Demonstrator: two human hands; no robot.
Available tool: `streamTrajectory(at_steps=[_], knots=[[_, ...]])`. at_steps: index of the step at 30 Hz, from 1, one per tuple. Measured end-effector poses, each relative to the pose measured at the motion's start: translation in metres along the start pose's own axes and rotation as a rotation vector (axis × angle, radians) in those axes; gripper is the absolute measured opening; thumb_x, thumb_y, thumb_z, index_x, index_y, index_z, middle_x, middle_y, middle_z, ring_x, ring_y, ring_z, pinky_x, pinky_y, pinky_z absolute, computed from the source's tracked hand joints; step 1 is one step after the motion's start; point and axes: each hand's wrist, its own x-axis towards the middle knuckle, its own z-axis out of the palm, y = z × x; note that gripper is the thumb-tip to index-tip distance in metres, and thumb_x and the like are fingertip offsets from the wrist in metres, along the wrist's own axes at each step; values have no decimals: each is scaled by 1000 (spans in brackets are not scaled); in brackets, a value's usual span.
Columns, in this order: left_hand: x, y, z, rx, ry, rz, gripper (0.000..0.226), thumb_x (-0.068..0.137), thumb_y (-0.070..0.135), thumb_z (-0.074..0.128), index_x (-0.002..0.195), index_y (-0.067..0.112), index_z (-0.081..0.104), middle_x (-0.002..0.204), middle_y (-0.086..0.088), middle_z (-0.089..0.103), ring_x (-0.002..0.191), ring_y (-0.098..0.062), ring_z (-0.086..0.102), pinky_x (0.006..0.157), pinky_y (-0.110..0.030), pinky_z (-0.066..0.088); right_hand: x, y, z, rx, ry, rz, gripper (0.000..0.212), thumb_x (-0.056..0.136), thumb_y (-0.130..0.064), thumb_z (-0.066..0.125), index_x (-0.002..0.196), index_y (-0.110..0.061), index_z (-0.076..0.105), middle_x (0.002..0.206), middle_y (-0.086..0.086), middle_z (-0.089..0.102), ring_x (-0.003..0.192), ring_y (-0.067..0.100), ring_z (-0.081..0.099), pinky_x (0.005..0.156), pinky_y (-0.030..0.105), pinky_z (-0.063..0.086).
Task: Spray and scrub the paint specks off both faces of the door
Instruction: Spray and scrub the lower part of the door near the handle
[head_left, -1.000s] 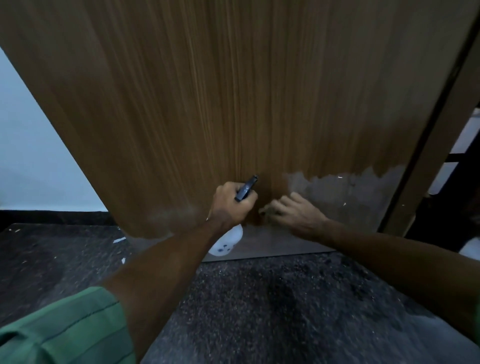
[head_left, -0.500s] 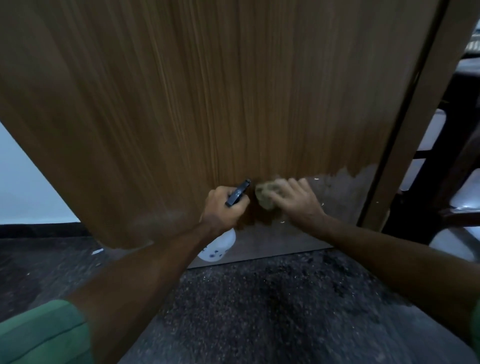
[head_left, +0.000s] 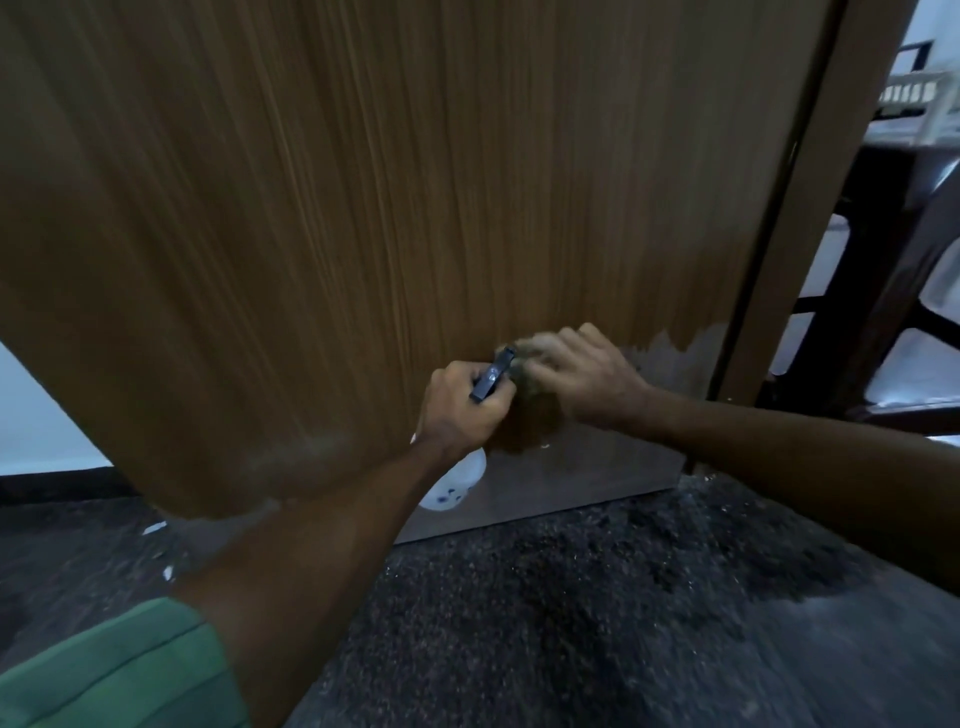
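Low on the door (head_left: 415, 208), near its bottom edge and right of centre, both hands work side by side. That door is wood-grained, its long axis upright with the grain running top to bottom, and it fills most of the view; its lowest band is greyish and dull, with a ragged upper border at the right and a few pale specks (head_left: 543, 446). A left hand (head_left: 462, 410) grips a spray bottle (head_left: 454, 480), fingers curled round its neck; the bottle's white body, marked with small blue spots, hangs below the wrist, while its dark nozzle (head_left: 493, 374) slants up and to the right, pointing at the door just beside the other hand. A right hand (head_left: 587, 376) presses a pale, yellowish scrubber (head_left: 524, 347) flat against the door, fingers curved over it and pointing left; hand and scrubber are blurred, so the exact grip cannot be told. The nozzle tip and the scrubber nearly touch. A green sleeve (head_left: 114, 670) shows at the near left. Below the door lies a dark speckled floor (head_left: 571, 623) with a few white flakes (head_left: 154, 528) at the left. At the far left is a pale wall (head_left: 36, 415) with a dark skirting. Right of the door stands its frame (head_left: 810, 208), and beyond that dark furniture, unclear.
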Motion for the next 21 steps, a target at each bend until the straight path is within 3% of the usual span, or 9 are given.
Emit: streamTrajectory(at_steps=[1, 3, 6, 8, 11, 13, 15, 19, 21], knots=[[1, -1, 6, 3, -5, 3, 37, 85, 39, 61, 63, 10, 64, 59, -8, 66, 55, -26, 64, 55, -44, 48, 0, 2, 1, 14, 57, 90, 28, 100, -13, 51, 125, -13, 64, 121, 19, 64, 87, 30, 55, 71, 41, 42], [0, -3, 15, -9, -26, -12, 37, 84, 40, 60, 63, 9, 64, 59, -8, 66, 56, -27, 64, 56, -45, 48, -23, -3, 15, 14, 51, 58, 30, 95, -12, 61, 125, -15, 65, 122, 21, 63, 89, 31, 55, 72, 41, 42], [1, -1, 21, -16, -37, -29, 35, 85, 36, 61, 64, 9, 64, 60, -9, 67, 56, -29, 65, 56, -50, 53, -74, -20, 39, 2, -224, -234, 40, 89, -17, 68, 128, -25, 63, 126, 11, 60, 95, 27, 56, 79, 41, 41], [2, 2, 26, -1, -54, -20, 34, 88, 32, 63, 63, 8, 63, 60, -10, 66, 55, -30, 63, 54, -49, 52, -86, -25, 39, -26, -361, -283, 47, 86, -20, 69, 131, -29, 60, 127, 7, 57, 97, 26, 56, 82, 40, 41], [3, 4, 35, 35, -65, -14, 36, 90, 27, 66, 59, 11, 58, 58, -11, 64, 52, -30, 59, 51, -44, 45, -72, -16, 22, -5, -159, 16, 41, 92, -13, 55, 133, -20, 60, 126, 13, 61, 96, 29, 57, 77, 41, 40], [4, 5, 39, 55, -60, -8, 39, 91, 27, 67, 56, 16, 55, 58, -10, 64, 48, -23, 56, 50, -40, 42, -57, -2, 9, 25, 16, 344, 38, 95, -17, 60, 132, -17, 62, 124, 17, 60, 96, 32, 57, 75, 42, 40], [3, 8, 46, 62, -71, -15, 40, 92, 26, 68, 55, 18, 54, 58, -11, 64, 47, -18, 54, 50, -38, 40, -58, 3, 9, 32, 86, 436, 37, 95, -18, 65, 133, -17, 62, 125, 18, 59, 95, 32, 55, 74, 42, 40], [-1, 17, 58, 48, -106, -14, 39, 88, 31, 65, 54, 18, 51, 56, -10, 61, 46, -18, 51, 50, -44, 44, -103, -6, 28, 62, -152, -43, 44, 90, -7, 62, 131, -21, 57, 128, 13, 56, 96, 28, 56, 74, 40, 46], [-1, 22, 62, 35, -109, -12, 37, 86, 33, 62, 53, 20, 50, 55, -10, 59, 46, -19, 51, 52, -47, 45, -107, -3, 20, 35, -240, -97, 42, 90, -10, 61, 130, -21, 58, 128, 11, 53, 96, 27, 58, 75, 39, 46]])
